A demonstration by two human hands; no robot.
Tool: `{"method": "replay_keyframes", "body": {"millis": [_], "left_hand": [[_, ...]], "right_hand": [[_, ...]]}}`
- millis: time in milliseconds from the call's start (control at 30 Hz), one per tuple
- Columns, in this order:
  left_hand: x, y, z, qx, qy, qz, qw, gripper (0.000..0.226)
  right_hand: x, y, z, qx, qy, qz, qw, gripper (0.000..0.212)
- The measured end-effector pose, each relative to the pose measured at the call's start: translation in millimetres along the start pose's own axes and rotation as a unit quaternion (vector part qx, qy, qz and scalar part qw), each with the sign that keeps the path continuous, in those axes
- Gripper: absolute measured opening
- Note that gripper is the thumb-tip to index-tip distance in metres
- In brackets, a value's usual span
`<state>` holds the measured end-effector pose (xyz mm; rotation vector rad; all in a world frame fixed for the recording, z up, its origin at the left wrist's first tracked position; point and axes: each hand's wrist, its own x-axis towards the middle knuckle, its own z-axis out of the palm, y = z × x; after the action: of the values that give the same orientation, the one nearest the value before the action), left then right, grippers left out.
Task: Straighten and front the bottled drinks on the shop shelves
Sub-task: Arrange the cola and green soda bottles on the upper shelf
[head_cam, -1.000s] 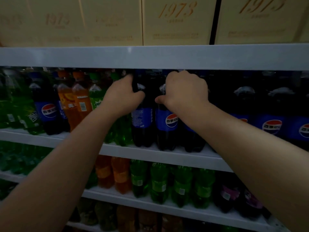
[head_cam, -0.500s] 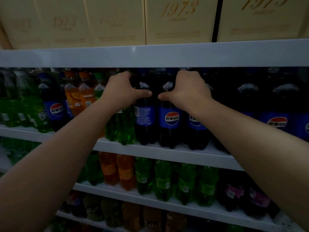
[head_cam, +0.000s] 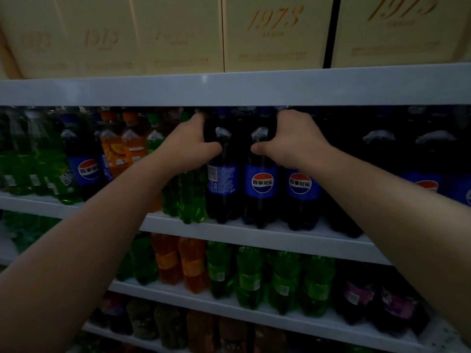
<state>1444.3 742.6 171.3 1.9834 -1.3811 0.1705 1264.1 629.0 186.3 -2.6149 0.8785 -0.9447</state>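
Observation:
Two dark cola bottles with blue labels stand side by side on the second shelf (head_cam: 254, 233). My left hand (head_cam: 190, 145) is wrapped around the neck of the left cola bottle (head_cam: 221, 182), whose label shows its printed back side. My right hand (head_cam: 293, 140) grips the neck of the right cola bottle (head_cam: 260, 184), whose round logo faces out. Both bottles stand upright at the shelf's front edge. Their caps are hidden under the shelf above.
More cola bottles (head_cam: 300, 189) run to the right. Green bottles (head_cam: 191, 197), orange bottles (head_cam: 127, 151) and another cola stand to the left. Lower shelves hold green, orange and purple-labelled drinks. Cream boxes (head_cam: 275, 34) marked 1973 sit on the top shelf (head_cam: 229, 89).
Both hands stay on the same two bottle necks. The left bottle's label has turned a little, its printed side showing more. The third cola's logo has come into view.

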Motion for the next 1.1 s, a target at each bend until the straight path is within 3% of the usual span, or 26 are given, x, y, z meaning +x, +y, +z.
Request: {"method": "replay_keyframes", "body": {"millis": [167, 300, 367, 600, 733, 867, 1100], "left_hand": [[4, -8, 0, -0.064, 0.002, -0.002, 0.998, 0.051], [5, -16, 1, -0.095, 0.026, 0.011, 0.995, 0.064], [4, -19, 3, -0.097, 0.038, 0.0, 0.995, 0.073], [7, -11, 17, 0.025, 0.102, 0.029, 0.994, 0.081], [6, -16, 22, 0.056, 0.1, 0.018, 0.993, 0.084], [-3, -18, 22, 0.004, 0.084, 0.042, 0.996, 0.079], [-3, -25, 25, -0.119, 0.026, -0.017, 0.992, 0.069]], "right_hand": [[-2, 0, 6, -0.018, 0.05, 0.004, 0.999, 0.056], [2, -2, 8, 0.012, -0.038, 0.014, 0.999, 0.05], [3, -1, 9, 0.036, -0.046, 0.026, 0.998, 0.047], [-3, -2, 15, -0.032, 0.073, 0.029, 0.996, 0.065], [-2, -1, 18, -0.051, 0.073, 0.023, 0.996, 0.07], [0, 1, 16, -0.047, 0.056, 0.016, 0.997, 0.069], [-2, 2, 18, -0.039, 0.051, 0.015, 0.998, 0.073]]}}
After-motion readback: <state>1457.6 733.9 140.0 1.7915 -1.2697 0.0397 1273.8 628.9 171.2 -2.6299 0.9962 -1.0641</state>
